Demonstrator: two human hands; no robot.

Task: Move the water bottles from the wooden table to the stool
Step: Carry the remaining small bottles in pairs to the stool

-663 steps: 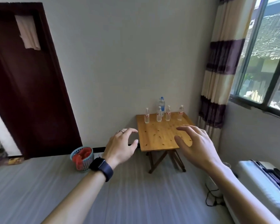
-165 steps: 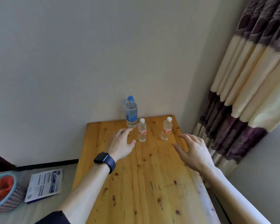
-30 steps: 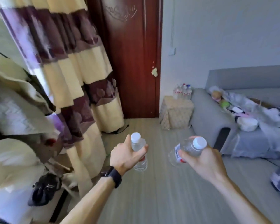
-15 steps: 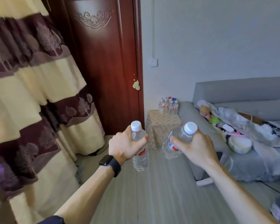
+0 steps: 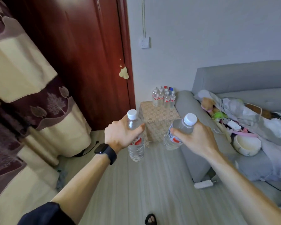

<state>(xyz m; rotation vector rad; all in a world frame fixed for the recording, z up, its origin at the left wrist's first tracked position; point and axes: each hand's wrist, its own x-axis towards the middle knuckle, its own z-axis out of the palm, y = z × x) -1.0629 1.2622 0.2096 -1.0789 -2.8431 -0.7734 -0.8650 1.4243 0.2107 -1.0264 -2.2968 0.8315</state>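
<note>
Left hand (image 5: 120,135) grasps an upright bottle (image 5: 136,143); right hand (image 5: 195,138) grasps a tilted bottle (image 5: 178,133); both held above the floor (image 5: 144,184), near the far stool (image 5: 159,122) bearing clustered bottles (image 5: 164,97), beside the sofa (image 5: 234,82)

Black smartwatch (image 5: 105,151) with black strap, left wrist; dark sleeve (image 5: 45,215), left upper arm; black sandal (image 5: 150,219).

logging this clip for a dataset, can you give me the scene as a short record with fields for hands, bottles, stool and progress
left: left hand grips upright bottle
right: right hand grips tilted bottle
stool: stool ahead, between door and sofa
on stool: standing bottles clustered at the back
progress: both held bottles in the air, not yet set down
</note>
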